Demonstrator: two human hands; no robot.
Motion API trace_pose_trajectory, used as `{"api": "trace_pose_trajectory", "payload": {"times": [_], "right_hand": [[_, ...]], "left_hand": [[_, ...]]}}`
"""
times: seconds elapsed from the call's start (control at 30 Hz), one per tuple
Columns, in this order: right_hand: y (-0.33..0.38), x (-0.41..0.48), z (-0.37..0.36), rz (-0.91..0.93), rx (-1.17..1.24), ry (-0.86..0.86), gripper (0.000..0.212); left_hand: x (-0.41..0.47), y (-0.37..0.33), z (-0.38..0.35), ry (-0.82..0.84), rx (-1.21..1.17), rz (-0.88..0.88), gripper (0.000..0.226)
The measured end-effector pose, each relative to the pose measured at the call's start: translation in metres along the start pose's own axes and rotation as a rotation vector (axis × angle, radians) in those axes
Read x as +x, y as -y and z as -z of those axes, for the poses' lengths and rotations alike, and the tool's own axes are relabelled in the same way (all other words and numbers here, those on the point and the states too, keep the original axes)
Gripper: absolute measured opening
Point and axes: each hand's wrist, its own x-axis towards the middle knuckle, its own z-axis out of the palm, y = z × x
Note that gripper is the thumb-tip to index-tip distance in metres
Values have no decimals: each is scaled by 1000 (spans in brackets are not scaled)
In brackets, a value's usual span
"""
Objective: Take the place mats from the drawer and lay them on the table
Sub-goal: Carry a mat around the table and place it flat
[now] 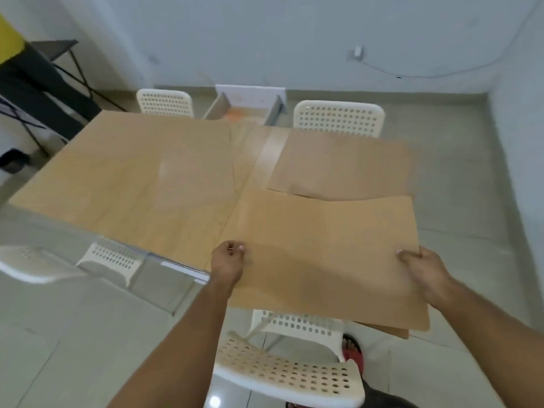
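Note:
I hold a tan place mat by its near edge over the near right part of the wooden table. My left hand pinches its left corner and my right hand grips its right edge. Its near part overhangs the table edge, above a chair. A second place mat lies flat on the far right of the table. Beyond the table's far edge an open white drawer stands on the floor with something orange inside.
White perforated chairs stand around the table: two at the far side, one at the near left, one right below me. A black folding stand and a person in yellow are at the far left.

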Motion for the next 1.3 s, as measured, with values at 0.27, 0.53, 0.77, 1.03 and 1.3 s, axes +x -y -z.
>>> {"api": "trace_pose_trajectory", "payload": {"times": [0.27, 0.53, 0.77, 1.03, 1.3], "right_hand": [[-21, 14, -7, -85, -72, -38, 22], [-28, 16, -33, -14, -328, -120, 51], [-24, 11, -62, 62, -384, -306, 79], [-47, -1, -70, 156, -910, -147, 85], [-51, 4, -70, 178, -1065, -23, 97]], "left_hand": [[29, -12, -29, -24, 160, 26, 16], [59, -10, -29, -104, 263, 108, 32], [82, -11, -28, -31, 272, 59, 49], [77, -4, -34, 157, 571, -269, 75], [69, 5, -44, 328, 860, -331, 103]]}}
